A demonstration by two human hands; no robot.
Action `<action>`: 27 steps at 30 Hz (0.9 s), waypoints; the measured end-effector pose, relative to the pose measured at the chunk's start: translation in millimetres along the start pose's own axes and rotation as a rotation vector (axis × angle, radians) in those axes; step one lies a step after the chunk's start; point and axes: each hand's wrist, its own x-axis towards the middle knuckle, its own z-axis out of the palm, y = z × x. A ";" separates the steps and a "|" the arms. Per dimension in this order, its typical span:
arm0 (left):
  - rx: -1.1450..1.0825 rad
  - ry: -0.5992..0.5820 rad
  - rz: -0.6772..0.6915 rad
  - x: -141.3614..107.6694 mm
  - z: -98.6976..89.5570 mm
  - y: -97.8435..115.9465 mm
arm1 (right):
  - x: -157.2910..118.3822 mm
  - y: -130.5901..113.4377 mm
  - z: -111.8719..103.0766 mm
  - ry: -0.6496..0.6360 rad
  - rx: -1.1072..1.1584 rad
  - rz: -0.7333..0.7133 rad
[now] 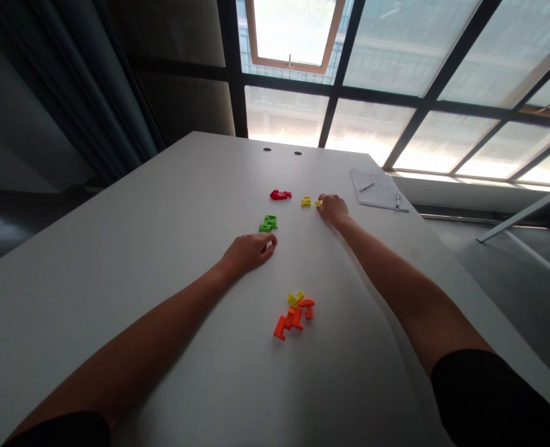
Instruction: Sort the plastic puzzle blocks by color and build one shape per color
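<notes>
My right hand [333, 209] reaches to the far part of the white table [172, 205], its fingertips closed on a small yellow plastic piece [318, 203]. Just left of those fingers lies another yellow piece [306, 202]. A cluster of red pieces [280, 195] sits farther left. My left hand [249, 251] rests on the tabletop, thumb and fingers curled together in a loop, and nothing shows in it. Right beyond its fingers are green pieces [268, 223]. Nearer to me, several orange pieces [293, 318] lie grouped with yellow ones [295, 298].
At the right edge of the table lies paper [377, 188] with a pen [367, 186] on it and another pen [398, 202] beside its corner. Two round holes [267, 149] mark the far end. Windows stand behind, and a dark curtain [79, 81] hangs left.
</notes>
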 end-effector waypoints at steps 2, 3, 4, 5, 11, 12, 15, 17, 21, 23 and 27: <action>-0.006 -0.001 0.002 -0.4 -0.7 0.8 | 8.5 0.7 3.0 -0.001 0.030 0.008; -0.010 -0.001 0.002 -0.6 -1.0 1.1 | 12.0 0.9 4.4 -0.001 0.042 0.007; -0.014 -0.001 0.001 -0.8 -1.2 1.3 | 14.9 1.0 5.9 -0.002 0.052 0.003; -0.017 -0.002 0.001 -0.9 -1.3 1.3 | 17.2 1.2 7.2 -0.003 0.058 -0.004; -0.018 -0.013 0.004 -0.3 -1.1 0.8 | 23.1 2.2 13.6 0.018 0.069 -0.064; -0.018 -0.014 0.005 -0.2 -1.0 0.7 | 23.4 2.1 14.3 0.022 0.069 -0.067; -0.017 -0.014 0.011 -0.2 -1.1 0.4 | 23.2 1.3 15.9 0.024 0.070 -0.072; -0.017 -0.009 0.011 -0.4 -1.2 0.3 | 22.0 1.0 16.4 0.027 0.074 -0.082; -0.013 -0.010 0.011 -0.7 -0.5 -0.3 | 14.5 1.3 13.4 0.060 0.079 -0.085; -0.009 -0.012 0.006 -0.6 0.1 -0.8 | 6.2 0.3 9.4 0.093 0.086 -0.093; -0.008 -0.014 -0.004 -0.2 0.3 -0.7 | -32.1 -8.6 1.6 0.171 0.220 -0.235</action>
